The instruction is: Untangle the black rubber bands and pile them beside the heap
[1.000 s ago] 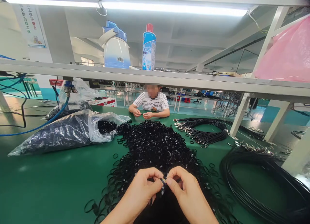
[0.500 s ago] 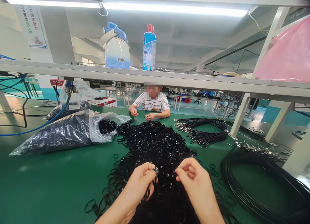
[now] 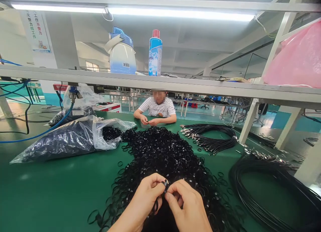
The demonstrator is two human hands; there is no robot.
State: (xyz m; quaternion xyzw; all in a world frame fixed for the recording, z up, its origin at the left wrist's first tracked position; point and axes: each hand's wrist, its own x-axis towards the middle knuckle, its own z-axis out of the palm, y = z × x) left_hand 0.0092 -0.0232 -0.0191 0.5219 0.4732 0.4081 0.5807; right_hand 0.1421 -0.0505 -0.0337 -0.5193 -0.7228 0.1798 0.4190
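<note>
My left hand (image 3: 146, 197) is closed on a thin black ring (image 3: 165, 184), pinched between thumb and index finger. More black band shows under its curled fingers. The thumb and fingertips of my right hand (image 3: 187, 202) are pinched together against the same ring, and the fingertips partly hide it. Both hands are just above the near part of a large heap of loose black rings (image 3: 163, 151), which spreads over the green table (image 3: 62, 192).
A clear plastic bag (image 3: 62, 138) with dark contents lies at left. Coiled black cables (image 3: 210, 133) with metal ends and a larger cable coil (image 3: 240, 188) lie at right. Across the table a person (image 3: 160, 110) handles something small. Overhead a shelf (image 3: 190, 83) holds a jug (image 3: 122, 54) and spray can (image 3: 155, 54).
My right hand has moved left and down, meeting the ring in my left hand. My left hand has shifted slightly right and down. The person opposite has brought both hands together.
</note>
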